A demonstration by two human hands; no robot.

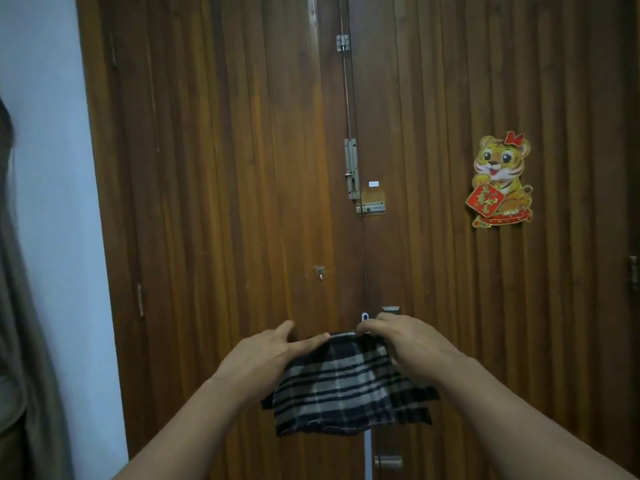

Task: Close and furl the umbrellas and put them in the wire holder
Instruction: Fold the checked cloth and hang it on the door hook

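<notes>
Two forearms reach forward; between the hands hangs the plaid umbrella (pixel 346 386). The left hand (pixel 266 355) and right hand (pixel 412 341) each pinch its upper canopy edge. The fabric looks light, soft and floppy; better gripped at the ribs or shaft.

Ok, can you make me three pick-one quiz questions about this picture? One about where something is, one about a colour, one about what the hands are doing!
1. Where is the tiger sticker?
A right door panel
B blue wall
C floor

2. What pattern is the umbrella?
A red dots
B black and grey plaid
C plain yellow

3. What are the hands doing?
A waving
B hanging empty
C holding the umbrella's top

Answers: 1 A, it sticks on the right wooden panel. 2 B, dark and pale stripes cross. 3 C, the left hand and right hand grip its fabric.
</notes>
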